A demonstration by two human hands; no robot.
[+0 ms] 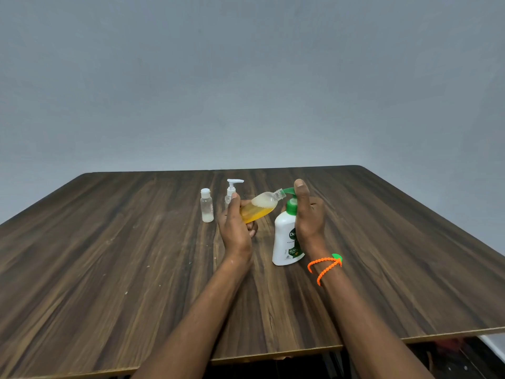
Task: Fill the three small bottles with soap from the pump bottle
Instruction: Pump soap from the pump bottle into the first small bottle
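The small bottle (259, 209) you're filling is tilted, its open neck at the green spout of the pump bottle (287, 242), and looks over half full of amber soap. Your left hand (236, 228) grips it; your right hand (308, 214) rests on the pump, fingers straight. Behind on the table (109, 255), the capped bottle (207, 205) and mini pump bottle (232, 190) look nearly empty, so two likely remain.
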